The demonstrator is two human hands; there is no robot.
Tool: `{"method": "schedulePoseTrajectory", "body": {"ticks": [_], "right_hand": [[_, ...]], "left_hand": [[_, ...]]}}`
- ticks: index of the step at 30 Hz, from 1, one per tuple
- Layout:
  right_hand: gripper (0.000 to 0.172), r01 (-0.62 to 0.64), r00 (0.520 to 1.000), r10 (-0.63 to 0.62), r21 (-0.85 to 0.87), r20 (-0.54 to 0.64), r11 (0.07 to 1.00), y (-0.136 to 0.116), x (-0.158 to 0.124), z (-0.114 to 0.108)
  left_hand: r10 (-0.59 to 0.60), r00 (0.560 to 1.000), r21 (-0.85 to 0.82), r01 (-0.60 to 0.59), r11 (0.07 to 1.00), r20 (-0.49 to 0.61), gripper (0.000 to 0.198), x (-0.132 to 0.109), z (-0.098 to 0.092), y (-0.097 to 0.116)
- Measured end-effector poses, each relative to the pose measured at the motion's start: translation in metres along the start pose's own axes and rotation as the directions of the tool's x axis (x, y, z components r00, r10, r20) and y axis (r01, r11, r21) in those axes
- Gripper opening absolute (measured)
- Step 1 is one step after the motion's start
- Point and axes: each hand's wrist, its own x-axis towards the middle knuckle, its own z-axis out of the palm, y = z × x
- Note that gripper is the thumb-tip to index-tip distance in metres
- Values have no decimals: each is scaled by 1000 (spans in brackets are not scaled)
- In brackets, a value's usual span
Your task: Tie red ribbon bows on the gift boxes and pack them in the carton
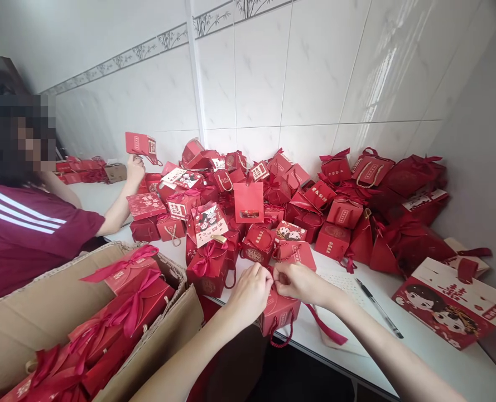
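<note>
Both of my hands meet over a small red gift box (278,312) with a dark red cord handle, at the table's front edge. My left hand (251,293) is closed in a pinch above the box's top. Opposite it, my right hand (293,285) pinches as well, its fingertips close to the left ones. Between them a bit of red ribbon shows, mostly hidden by the fingers. A loose tail of the red ribbon (329,328) trails onto the table on the right. Just left of my hands stands a red box with a tied bow (208,271).
Red gift boxes (268,192) lie piled against the tiled wall. An open cardboard carton (25,282) at the left holds several bowed boxes. A black pen (379,307) and a card box (448,312) lie right. At left, a person's hand (135,168) lifts a red box (141,144).
</note>
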Motion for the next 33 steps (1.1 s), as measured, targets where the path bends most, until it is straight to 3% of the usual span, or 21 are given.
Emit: {"method": "schedulePoseTrajectory", "body": {"ticks": [7,14,21,26,33], "right_hand": [[10,76,993,-76,-4,-93,997,11,-8,10],[12,45,997,-51,-112,-55,993,7,-5,7],[12,33,989,-28,30,-148,999,15,-7,16],[7,26,990,-13,90,-143,996,13,-10,14],[9,53,985,-49,21,-167,998,9,-12,13]], "left_hand": [[-2,1000,-23,2,1000,-11,14,1,0,-1],[10,1000,-47,-10,999,13,13,3,-2,-1],[20,1000,-41,-20,999,1,14,3,0,-2],[21,1000,-74,-23,997,-18,14,2,3,-3],[-3,1000,-129,1,992,-10,12,1,-1,-3]]}}
